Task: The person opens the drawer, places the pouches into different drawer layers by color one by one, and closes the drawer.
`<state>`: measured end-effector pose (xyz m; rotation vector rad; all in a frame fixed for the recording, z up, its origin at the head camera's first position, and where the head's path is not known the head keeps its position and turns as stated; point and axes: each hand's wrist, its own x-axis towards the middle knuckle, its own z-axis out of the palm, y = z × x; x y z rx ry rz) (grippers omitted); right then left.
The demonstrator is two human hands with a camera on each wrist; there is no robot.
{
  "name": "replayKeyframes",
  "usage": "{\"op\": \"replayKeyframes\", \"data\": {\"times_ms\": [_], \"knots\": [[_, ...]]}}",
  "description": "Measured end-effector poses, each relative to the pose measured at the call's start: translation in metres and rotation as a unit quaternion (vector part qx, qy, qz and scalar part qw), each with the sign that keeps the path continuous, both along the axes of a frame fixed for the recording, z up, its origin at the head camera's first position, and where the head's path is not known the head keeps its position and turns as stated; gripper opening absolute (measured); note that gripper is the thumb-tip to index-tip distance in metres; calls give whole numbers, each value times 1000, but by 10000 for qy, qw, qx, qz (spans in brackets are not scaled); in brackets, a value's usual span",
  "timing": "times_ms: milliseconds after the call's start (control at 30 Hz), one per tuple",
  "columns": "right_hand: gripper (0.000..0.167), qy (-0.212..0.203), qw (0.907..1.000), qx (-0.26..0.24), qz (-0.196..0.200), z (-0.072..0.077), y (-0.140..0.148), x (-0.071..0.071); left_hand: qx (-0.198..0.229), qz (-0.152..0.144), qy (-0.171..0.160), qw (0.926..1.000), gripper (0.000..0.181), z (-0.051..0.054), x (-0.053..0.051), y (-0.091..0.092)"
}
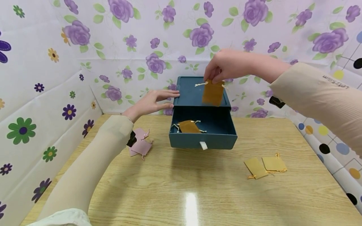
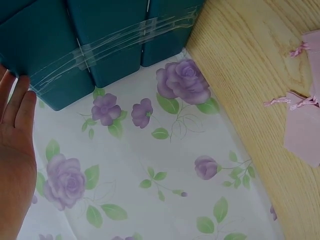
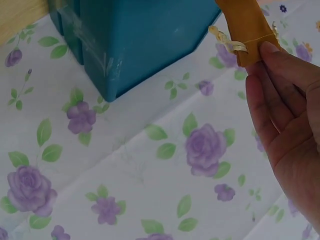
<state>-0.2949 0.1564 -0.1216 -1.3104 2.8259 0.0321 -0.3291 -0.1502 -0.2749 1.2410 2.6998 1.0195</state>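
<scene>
My right hand (image 1: 223, 66) pinches a brown drawstring pouch (image 1: 213, 92) by its top edge, hanging above the dark teal drawer box (image 1: 189, 91). In the right wrist view, thumb and fingers grip the same pouch (image 3: 247, 25) near its cream cord. The top drawer (image 1: 186, 141) is pulled out, its white tab at the front. Inside it, at the left, lies brown pouch material (image 1: 189, 126) with several cream cord ends; how many pouches is unclear. My left hand (image 1: 154, 102) rests its extended fingers against the box's left upper edge.
Pink drawstring pouches (image 1: 141, 146) lie on the wooden table (image 1: 158, 185) left of the box, partly behind the left wrist. Two yellow pouches (image 1: 255, 168) lie at the right. Clear tape strips (image 2: 115, 45) run across the box's stacked units. Flowered sheeting (image 1: 135, 37) covers the walls.
</scene>
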Motion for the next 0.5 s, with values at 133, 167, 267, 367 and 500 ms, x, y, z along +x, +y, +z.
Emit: {"op": "replayKeyframes", "data": {"times_ms": [133,167,267,367,500], "knots": [[22,-178,9996,176,113,-3,-14,1,39,-9,-40,10000,45,1,-1,1],[22,-245,9994,208,146,-4,-18,2,57,-7,-49,10000,44,1,-1,1],[22,-511,9981,235,266,-10,-28,3,52,-5,-42,10000,44,1,-1,0],[22,-679,9966,312,352,-15,-37,5,74,-21,-49,10000,44,-1,-2,0],[22,-747,9951,459,448,-22,-45,8,150,-44,-68,9999,43,-2,-1,0]]}}
